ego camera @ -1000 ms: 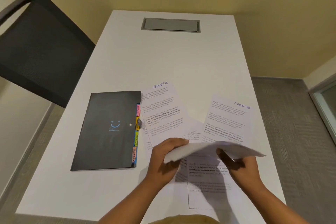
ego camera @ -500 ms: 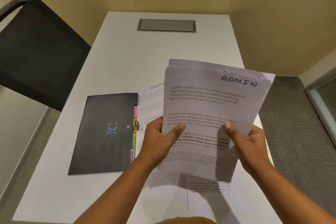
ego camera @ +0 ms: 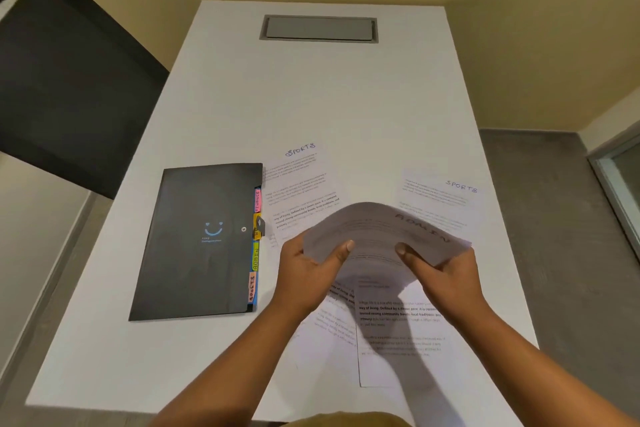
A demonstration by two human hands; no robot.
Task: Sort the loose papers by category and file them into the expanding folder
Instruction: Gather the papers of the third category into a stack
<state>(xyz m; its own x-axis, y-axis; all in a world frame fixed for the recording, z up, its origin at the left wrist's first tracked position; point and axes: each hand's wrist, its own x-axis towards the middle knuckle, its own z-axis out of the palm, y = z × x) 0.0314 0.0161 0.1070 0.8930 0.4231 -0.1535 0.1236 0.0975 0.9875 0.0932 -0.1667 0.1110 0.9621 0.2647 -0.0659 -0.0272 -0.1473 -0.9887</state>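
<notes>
Left hand (ego camera: 304,274): closed on the left edge of the stack, thumb on top, fingers hidden beneath.
Right hand (ego camera: 443,274): closed on the stack's right side, thumb on top.
Stack (ego camera: 384,232): sheets headed ADMIN, bowed upward, held above the table, blurred.
Sheets under hands (ego camera: 398,333): printed pages flat on the table, overlapping.
Sports sheet, left (ego camera: 301,180): flat, just beside the folder.
Sports sheet, right (ego camera: 440,198): flat, near the table's right edge.
Folder (ego camera: 201,239): black, shut, lying left of the papers; coloured tabs along its right edge read FINANCE, ADMIN, SPORTS.
Table (ego camera: 311,97): white.
Chair (ego camera: 62,80): dark, far left.
</notes>
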